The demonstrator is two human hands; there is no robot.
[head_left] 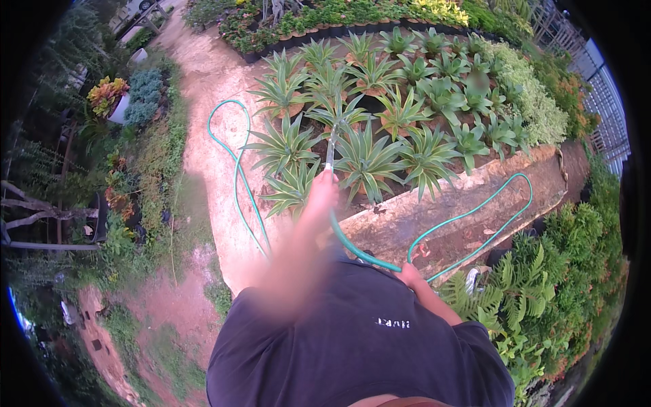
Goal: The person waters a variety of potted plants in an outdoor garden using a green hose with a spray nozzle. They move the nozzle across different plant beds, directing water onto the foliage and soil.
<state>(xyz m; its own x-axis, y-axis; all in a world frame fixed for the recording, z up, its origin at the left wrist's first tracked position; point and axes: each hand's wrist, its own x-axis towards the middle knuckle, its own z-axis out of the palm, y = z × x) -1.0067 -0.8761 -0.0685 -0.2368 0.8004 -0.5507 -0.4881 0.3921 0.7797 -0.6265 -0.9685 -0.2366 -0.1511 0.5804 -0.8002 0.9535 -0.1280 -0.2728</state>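
Note:
My left hand point(324, 188) is stretched out ahead, closed around the end of a green garden hose point(354, 249). From a whitish tip just past the fingers, a stream of water point(331, 147) runs onto the spiky, yellow-edged potted plants point(369, 157). Lower and to the right, close to my waist, my right hand point(409, 275) is wrapped round the same hose. Between the two hands the hose sags in a curve. Part of my left forearm is blurred.
Hose loops lie on the pale path point(220, 176) at left and by the low concrete edging point(468, 186) at right. Broad-leaved plants point(444, 98) stand behind. Ferns and bushes point(522, 288) crowd the right side; shrubs and a white pot point(119, 110) line the left.

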